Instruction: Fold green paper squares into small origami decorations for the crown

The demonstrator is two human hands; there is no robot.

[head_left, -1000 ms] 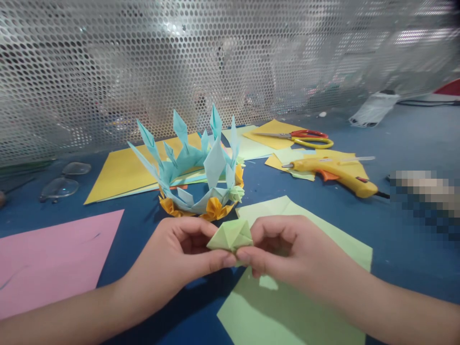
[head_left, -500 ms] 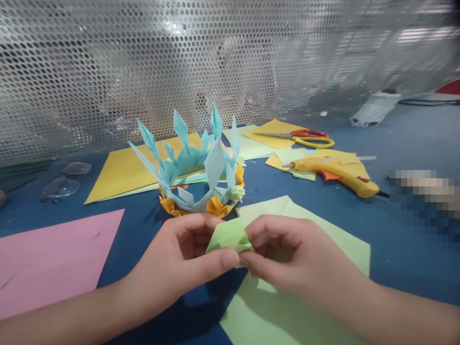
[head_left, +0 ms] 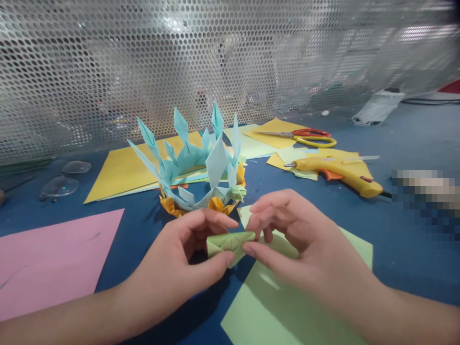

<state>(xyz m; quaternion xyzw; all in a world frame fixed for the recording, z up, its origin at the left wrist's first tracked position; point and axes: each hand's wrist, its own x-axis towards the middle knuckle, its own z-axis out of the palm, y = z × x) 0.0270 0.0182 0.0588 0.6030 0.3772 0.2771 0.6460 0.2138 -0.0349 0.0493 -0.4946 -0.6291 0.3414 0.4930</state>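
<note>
Bench: we see a dark blue, matte bench (head_left: 413, 143) that runs from the near edge back to the far barrier and past both sides of our view.
Back wall: we find a perforated metal screen (head_left: 108, 72) standing upright along the bench's far edge, silver-grey and pierced all over with small round holes.
Behind the screen: we make out only blurred pale and dark shapes through the holes, and we cannot tell what they are.
Light: we see white glare (head_left: 172, 21) high on the screen and bright streaks (head_left: 420, 33) at its upper right. The bench is evenly lit, with soft shadows.
</note>
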